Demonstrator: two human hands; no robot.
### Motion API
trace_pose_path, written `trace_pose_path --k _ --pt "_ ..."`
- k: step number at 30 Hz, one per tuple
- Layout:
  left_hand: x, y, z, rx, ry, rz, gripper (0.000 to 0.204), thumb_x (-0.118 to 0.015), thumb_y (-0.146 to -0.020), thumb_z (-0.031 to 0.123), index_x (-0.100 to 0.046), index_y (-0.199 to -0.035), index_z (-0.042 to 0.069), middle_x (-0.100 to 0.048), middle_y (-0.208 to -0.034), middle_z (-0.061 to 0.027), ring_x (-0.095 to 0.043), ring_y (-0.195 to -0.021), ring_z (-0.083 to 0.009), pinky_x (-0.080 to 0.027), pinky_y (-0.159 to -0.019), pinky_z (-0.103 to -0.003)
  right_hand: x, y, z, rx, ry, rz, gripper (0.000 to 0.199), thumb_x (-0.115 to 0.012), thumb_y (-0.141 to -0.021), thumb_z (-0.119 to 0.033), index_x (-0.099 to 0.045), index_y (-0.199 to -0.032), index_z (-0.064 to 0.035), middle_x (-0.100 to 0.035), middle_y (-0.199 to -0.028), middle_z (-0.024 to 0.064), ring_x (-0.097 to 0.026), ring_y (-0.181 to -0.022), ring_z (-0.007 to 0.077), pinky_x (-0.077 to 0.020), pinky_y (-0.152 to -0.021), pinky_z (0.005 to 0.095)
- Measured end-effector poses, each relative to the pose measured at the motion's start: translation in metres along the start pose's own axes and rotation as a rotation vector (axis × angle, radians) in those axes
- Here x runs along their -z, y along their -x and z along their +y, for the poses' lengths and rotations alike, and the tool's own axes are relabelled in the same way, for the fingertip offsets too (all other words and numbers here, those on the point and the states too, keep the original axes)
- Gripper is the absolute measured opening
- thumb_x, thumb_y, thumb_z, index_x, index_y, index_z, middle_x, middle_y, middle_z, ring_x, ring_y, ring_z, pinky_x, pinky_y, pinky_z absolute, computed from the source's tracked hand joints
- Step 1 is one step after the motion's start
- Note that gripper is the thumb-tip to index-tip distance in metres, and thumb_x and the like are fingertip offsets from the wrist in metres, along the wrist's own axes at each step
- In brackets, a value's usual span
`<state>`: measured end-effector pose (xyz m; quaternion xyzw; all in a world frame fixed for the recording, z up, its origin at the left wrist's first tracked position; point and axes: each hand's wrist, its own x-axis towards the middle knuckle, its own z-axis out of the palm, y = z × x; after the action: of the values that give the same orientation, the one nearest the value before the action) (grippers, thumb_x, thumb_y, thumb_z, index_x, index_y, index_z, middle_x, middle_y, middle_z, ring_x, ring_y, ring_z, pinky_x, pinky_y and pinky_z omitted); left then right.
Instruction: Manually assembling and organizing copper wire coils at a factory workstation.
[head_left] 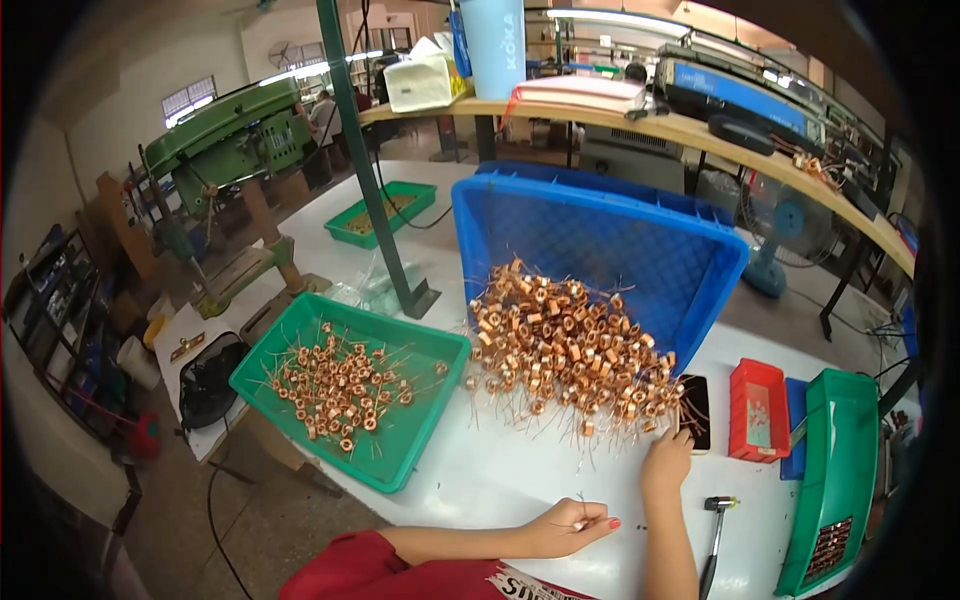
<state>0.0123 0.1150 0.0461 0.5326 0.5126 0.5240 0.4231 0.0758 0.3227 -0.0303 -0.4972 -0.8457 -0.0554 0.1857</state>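
Note:
A large heap of copper wire coils [580, 345] spills from a tilted blue crate [600, 235] onto the white table. My right hand [668, 462] is at the near right edge of this heap, with one finger stretched out against the outermost coils. Its other fingers are partly hidden, and no coil shows in its grasp. Closer to me, my left hand [568, 528] is closed in a pinch. Thin wire ends like those of the coils stick up from its fingers, while the body of the piece is mostly hidden.
Left of the heap, a green tray [415, 455] holds more coils. A hammer [716, 530] lies right of my right arm. Beyond it are a black tray [697, 400], a red bin [757, 412] and a long green tray [835, 430] with coils stacked inside. A green post [365, 150] rises behind.

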Motion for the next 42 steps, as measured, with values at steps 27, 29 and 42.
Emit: trace_pose_path --k 27,29,42 --pt "-0.006 -0.012 -0.008 0.377 1.059 0.105 0.03 -0.065 -0.08 0.007 -0.054 -0.107 0.001 -0.06 -0.096 -0.0115 -0.06 -0.08 -0.0153 -0.048 -0.059 -0.019 0.194 0.088 -0.005 0.136 -1.111 -0.183 0.012 -0.053 -0.082 0.001 -0.06 -0.09 0.0071 -0.063 -0.089 0.0117 -0.058 -0.075 0.0163 -0.0475 -0.068 0.0252" --pt "-0.001 -0.014 -0.006 0.317 1.197 0.086 0.022 -0.063 -0.081 0.003 -0.054 -0.1 0.002 -0.06 -0.093 -0.0123 -0.058 -0.077 -0.0169 -0.049 -0.064 -0.023 0.198 0.089 -0.003 0.091 -1.251 -0.248 0.017 -0.048 -0.087 -0.004 -0.061 -0.09 0.0077 -0.064 -0.092 0.0124 -0.057 -0.078 0.0167 -0.0469 -0.072 0.0257" --pt "0.015 -0.021 0.002 0.237 1.231 0.031 0.021 -0.063 -0.079 0.004 -0.054 -0.098 0.008 -0.059 -0.094 -0.0134 -0.053 -0.068 -0.0148 -0.042 -0.058 -0.023 0.115 0.083 -0.013 0.141 -1.971 -0.424 0.086 -0.067 -0.063 0.009 -0.023 -0.136 -0.0017 -0.052 -0.118 0.0175 -0.05 -0.102 0.0203 -0.0401 -0.086 0.0298"
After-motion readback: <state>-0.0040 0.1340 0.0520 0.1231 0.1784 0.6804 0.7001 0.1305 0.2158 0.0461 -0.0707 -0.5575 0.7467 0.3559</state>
